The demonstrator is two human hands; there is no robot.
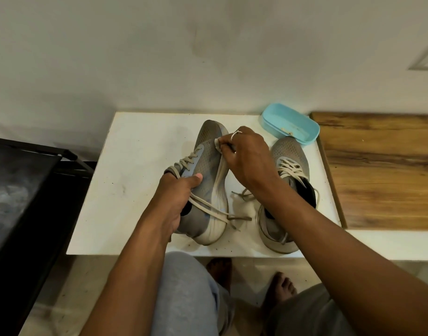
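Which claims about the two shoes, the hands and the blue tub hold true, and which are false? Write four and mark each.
1. The left hand grips the tilted shoe near its heel opening. True.
2. The right hand holds a brush. False: it pinches a white cloth against the tilted shoe.
3. The laces of the second shoe lie loose. True.
4. The second shoe lies inside the blue tub. False: it stands on the white table, in front of the tub.

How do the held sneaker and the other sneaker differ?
The held sneaker is tipped sideways; the other sneaker stands upright on the table. The left hand grips the held sneaker, the right hand rubs it with a cloth; the other sneaker is unheld. Both are grey, laces untied.
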